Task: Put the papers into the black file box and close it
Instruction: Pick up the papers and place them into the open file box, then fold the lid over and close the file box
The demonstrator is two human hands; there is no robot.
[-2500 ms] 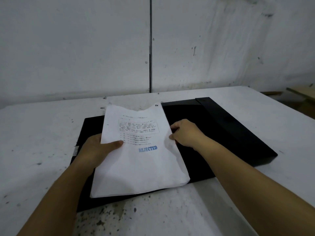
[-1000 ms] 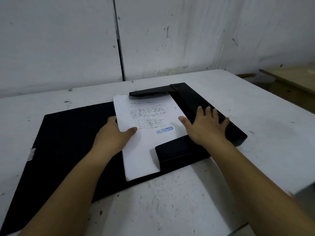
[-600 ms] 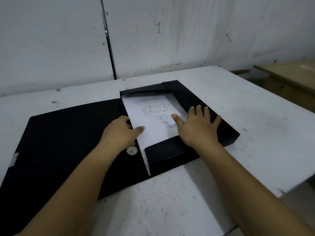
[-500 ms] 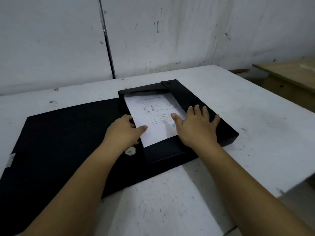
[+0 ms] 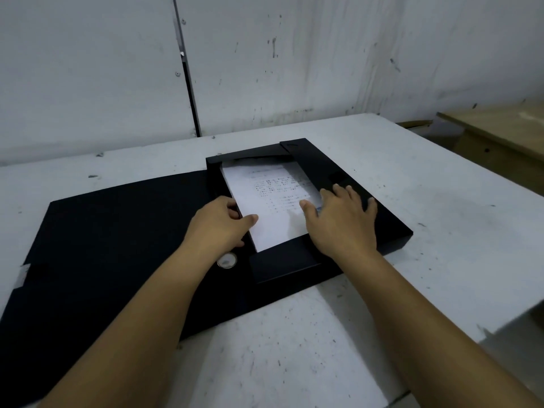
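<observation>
The black file box (image 5: pixel 391 231) lies open on the white table, its wide lid (image 5: pixel 112 248) spread flat to the left. White printed papers (image 5: pixel 270 201) lie inside the box tray, between its black side flaps. My left hand (image 5: pixel 219 226) curls at the papers' left edge, thumb on the sheet. My right hand (image 5: pixel 343 219) lies flat with fingers spread over the papers' right edge and the right flap. A round metal snap (image 5: pixel 226 260) shows below my left hand.
The white table (image 5: pixel 441 207) meets a grey panelled wall (image 5: pixel 265 69) at the back. A wooden bench (image 5: pixel 500 134) stands beyond the table's right edge. The table's near right corner (image 5: pixel 482 334) drops off beside my right forearm.
The papers went from held above the open box to lying down inside its tray. Both hands followed them in, and my right hand has flattened onto the right flap.
</observation>
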